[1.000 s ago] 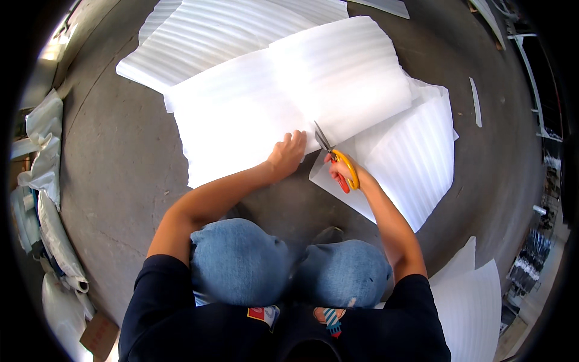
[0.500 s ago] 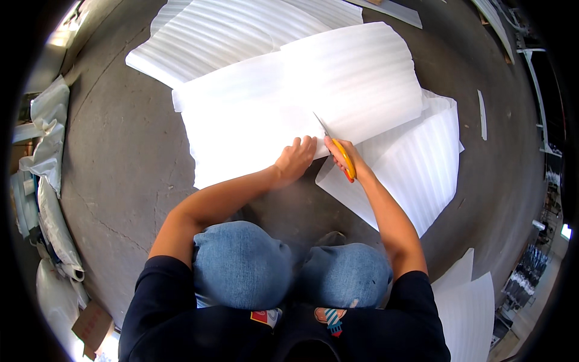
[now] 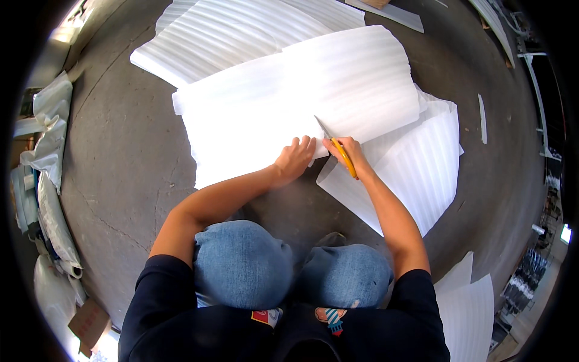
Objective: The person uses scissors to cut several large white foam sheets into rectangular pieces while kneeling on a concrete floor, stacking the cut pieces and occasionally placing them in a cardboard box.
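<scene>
A large white foam sheet (image 3: 253, 114) lies ahead of my knees, its near edge toward me. At that edge my left hand (image 3: 295, 157) has its fingers curled over the sheet, gripping it; the thumb is mostly hidden. Just to the right, my right hand (image 3: 350, 155) is closed round a pair of scissors with yellow handles (image 3: 344, 158). Their metal blade (image 3: 322, 125) points away and to the left, lying over the sheet beside my left fingertips. Whether a lower blade is under the foam cannot be seen.
More ribbed white foam (image 3: 211, 45) lies beyond, and another folded piece (image 3: 416, 169) rests to the right. Narrow white strips, such as one strip (image 3: 482, 119), lie on the grey concrete floor (image 3: 126, 151). Wrapped bundles (image 3: 54, 223) and a cardboard box (image 3: 89, 326) line the left side.
The scissors' handles have turned slightly in my right hand, and their reddish lower end no longer shows. My left hand stays at the sheet's edge. The view has shifted slightly.
</scene>
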{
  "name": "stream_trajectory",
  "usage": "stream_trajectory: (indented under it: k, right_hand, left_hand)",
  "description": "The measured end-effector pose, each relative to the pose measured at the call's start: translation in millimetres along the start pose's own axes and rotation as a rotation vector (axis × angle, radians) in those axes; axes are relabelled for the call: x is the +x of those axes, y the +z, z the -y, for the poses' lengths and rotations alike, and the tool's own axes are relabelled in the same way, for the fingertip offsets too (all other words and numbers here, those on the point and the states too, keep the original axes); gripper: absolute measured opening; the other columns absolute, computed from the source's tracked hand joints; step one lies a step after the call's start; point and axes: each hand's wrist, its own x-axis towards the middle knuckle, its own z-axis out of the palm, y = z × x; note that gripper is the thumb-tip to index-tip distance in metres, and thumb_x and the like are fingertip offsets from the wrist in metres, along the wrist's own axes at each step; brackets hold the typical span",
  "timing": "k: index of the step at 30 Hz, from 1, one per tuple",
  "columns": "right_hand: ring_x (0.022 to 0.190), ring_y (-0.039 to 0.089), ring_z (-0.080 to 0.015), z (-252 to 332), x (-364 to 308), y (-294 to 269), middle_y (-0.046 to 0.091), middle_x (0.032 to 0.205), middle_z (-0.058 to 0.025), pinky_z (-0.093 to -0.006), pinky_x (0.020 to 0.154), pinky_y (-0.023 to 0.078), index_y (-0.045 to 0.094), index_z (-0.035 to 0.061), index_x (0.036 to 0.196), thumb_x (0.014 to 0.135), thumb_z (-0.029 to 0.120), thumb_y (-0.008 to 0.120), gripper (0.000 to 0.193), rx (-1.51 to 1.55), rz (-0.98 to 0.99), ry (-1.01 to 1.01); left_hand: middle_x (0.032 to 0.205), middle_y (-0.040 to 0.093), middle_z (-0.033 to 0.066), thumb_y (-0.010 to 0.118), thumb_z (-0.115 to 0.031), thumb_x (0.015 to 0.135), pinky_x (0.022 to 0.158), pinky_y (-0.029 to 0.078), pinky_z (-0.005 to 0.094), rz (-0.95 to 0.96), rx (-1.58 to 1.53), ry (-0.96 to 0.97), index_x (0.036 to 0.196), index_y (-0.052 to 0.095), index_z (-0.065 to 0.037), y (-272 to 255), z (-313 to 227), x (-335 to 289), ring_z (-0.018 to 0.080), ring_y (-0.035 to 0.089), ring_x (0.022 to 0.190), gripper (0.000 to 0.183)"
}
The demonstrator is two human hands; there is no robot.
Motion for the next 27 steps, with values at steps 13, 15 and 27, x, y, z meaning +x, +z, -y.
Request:
stream_trajectory:
  k: [13, 15, 27]
  right_hand:
    - [0.039, 0.041, -0.0075, -8, -72, -61, 0.046, 0.05, -0.0012, -0.021, 0.038, 0.033, 0.055, 0.0049, 0.077, 0.082, 0.033, 0.057, 0.029, 0.447, 0.21, 0.107]
    - [0.037, 0.039, -0.0064, -23, -94, -73, 0.045, 0.049, 0.0001, -0.0197, 0.036, 0.031, 0.055, 0.0047, 0.082, 0.085, 0.029, 0.053, 0.024, 0.686, 0.041, 0.088]
    - [0.039, 0.038, -0.0076, -32, -172, -70, 0.043, 0.05, -0.0008, -0.0206, 0.038, 0.03, 0.052, 0.0007, 0.091, 0.088, 0.02, 0.044, 0.021, 1.186, -0.504, 0.095]
  left_hand:
    - [0.085, 0.057, 0.0204, 0.051, -0.009, 0.072, 0.067, 0.046, 0.0454, -0.08, -0.335, -0.433, 0.106, 0.051, -0.005, -18, 50, -30, 0.0366, 0.055, 0.08, 0.034]
    - [0.068, 0.059, 0.0202, 0.05, -0.013, 0.077, 0.064, 0.044, 0.047, -0.164, -0.249, -0.621, 0.108, 0.05, -0.004, -56, 70, -35, 0.0383, 0.057, 0.065, 0.033]
    - [0.072, 0.058, 0.0186, 0.048, -0.006, 0.077, 0.056, 0.047, 0.0429, -0.269, -0.022, 0.072, 0.116, 0.036, -0.002, -174, -63, 158, 0.0341, 0.059, 0.064, 0.041]
